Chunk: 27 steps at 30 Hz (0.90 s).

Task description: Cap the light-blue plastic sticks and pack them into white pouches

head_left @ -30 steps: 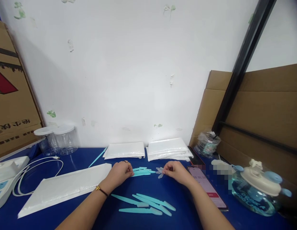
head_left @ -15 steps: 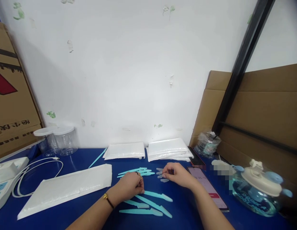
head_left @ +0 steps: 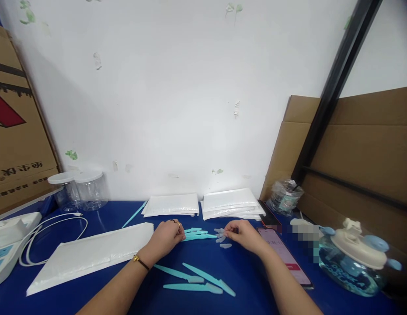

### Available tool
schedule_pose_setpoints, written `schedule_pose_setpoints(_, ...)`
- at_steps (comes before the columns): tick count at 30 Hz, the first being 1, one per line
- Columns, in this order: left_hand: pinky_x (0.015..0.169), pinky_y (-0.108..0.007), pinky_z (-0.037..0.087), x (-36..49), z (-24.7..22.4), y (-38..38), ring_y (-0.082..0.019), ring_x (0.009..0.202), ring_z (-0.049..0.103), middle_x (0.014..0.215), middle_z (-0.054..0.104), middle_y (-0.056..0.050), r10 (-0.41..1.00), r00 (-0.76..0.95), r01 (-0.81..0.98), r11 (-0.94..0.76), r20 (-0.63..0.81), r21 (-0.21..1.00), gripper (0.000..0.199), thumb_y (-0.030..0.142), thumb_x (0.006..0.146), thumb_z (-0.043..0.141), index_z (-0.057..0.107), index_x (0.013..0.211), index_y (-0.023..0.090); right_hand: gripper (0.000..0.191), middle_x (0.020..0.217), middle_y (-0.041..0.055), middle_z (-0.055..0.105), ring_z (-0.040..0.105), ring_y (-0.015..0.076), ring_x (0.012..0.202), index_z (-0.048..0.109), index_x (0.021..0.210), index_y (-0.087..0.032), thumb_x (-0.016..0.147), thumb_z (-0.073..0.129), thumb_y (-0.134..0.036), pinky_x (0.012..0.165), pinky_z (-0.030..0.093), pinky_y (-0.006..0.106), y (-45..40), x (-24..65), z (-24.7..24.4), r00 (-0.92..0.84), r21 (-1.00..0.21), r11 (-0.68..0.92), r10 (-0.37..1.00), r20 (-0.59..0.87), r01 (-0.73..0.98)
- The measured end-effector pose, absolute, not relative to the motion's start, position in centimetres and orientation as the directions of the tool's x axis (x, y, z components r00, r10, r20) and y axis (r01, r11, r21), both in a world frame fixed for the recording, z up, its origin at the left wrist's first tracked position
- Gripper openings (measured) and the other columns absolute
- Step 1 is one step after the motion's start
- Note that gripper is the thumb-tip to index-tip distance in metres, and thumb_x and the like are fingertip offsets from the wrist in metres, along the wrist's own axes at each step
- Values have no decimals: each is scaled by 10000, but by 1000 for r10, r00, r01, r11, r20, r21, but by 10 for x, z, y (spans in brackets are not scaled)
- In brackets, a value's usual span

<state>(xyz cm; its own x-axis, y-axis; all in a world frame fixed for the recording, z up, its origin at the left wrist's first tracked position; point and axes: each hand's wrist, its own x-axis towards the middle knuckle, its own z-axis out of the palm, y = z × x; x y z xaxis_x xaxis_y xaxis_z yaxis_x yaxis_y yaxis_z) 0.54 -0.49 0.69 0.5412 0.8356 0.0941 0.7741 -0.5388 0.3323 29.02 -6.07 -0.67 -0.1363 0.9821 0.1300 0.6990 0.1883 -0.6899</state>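
My left hand [head_left: 167,238] is closed at the left ends of a group of turquoise razors [head_left: 196,235]; its fingertips pinch a razor handle. My right hand [head_left: 241,234] pinches a small clear cap [head_left: 220,235] near the tip of a razor. Another clear cap [head_left: 225,246] lies on the blue table just below. Nearer to me lie three turquoise razors [head_left: 190,287], their capped ends pointing right. A lone turquoise strip [head_left: 134,214] rests farther back on the left.
White padded envelopes [head_left: 92,253] lie at left, with more stacks [head_left: 170,204] [head_left: 231,203] by the wall. A phone [head_left: 288,258], a teapot-like bottle [head_left: 354,258] and a wrapped jar [head_left: 285,197] stand right. Clear jars [head_left: 90,190] and a white cable [head_left: 36,236] are left.
My left hand has moved left and back from the near razors to the far group. A capped razor that lay by it has left the near group. My right hand stays beside the caps.
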Motion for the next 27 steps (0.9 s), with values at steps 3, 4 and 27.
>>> schedule_pose_setpoints(3, 735, -254, 371, 5, 12, -10, -177, 884, 559, 929, 616, -5, 804, 584, 725, -578, 111, 373, 149, 336, 769, 596, 655, 864, 239, 160, 738, 18, 645, 538, 149, 636, 692, 828, -180, 735, 638, -299, 576, 397, 236, -59, 291, -6, -80, -638, 215, 969, 234, 739)
schedule_pose_setpoints(4, 740, -245, 372, 7, 14, -15, -174, 903, 552, 959, 607, 2, 764, 637, 677, -618, 102, 399, 177, 362, 760, 614, 656, 894, 253, 157, 755, 19, 643, 536, 148, 645, 691, 835, -182, 736, 638, -292, 589, 401, 239, -59, 290, -6, -74, -628, 231, 961, 266, 743)
schedule_pose_setpoints(27, 738, -254, 366, 14, 9, -16, -159, 833, 563, 913, 604, -10, 756, 648, 692, -636, 96, 341, 163, 283, 837, 504, 642, 786, 214, 196, 636, 27, 663, 595, 149, 598, 684, 752, -151, 789, 598, -323, 545, 413, 219, -67, 275, -11, -285, -835, 213, 956, 71, 508)
